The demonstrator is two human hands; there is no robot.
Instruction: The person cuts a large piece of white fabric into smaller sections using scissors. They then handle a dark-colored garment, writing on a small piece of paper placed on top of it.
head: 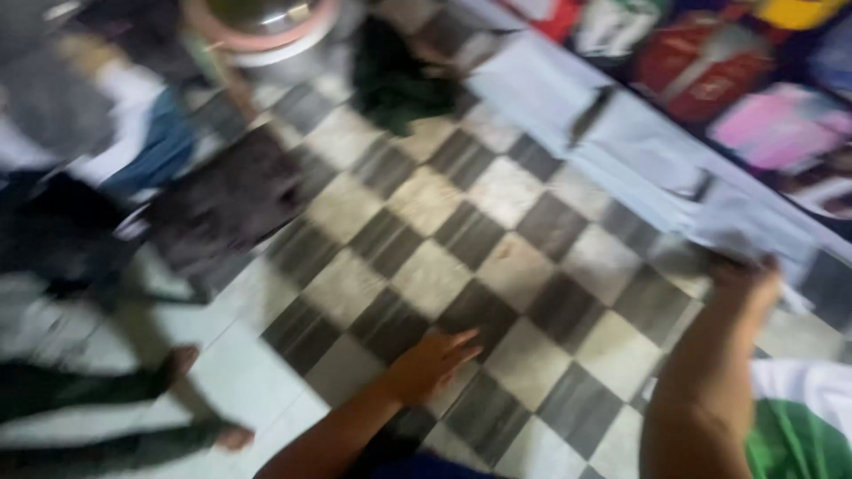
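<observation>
While L hand (432, 362) hovers, checkered floor (497, 191) open.

Red (701, 62) and pink packages (781, 124), upper right

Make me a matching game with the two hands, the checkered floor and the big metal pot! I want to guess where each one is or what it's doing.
Things:
1. left hand
2. right hand
3. checkered floor
4. metal pot

Places or states:
A. at the top edge of the picture, with a pinkish rim
B. flat on the floor tiles, fingers spread
C. dark and light squares, spread across the middle
D. raised at the edge of a pale grey sheet

Pairs: 1-B, 2-D, 3-C, 4-A

The picture is blurred, so it is unclear whether the right hand grips the sheet.
</observation>
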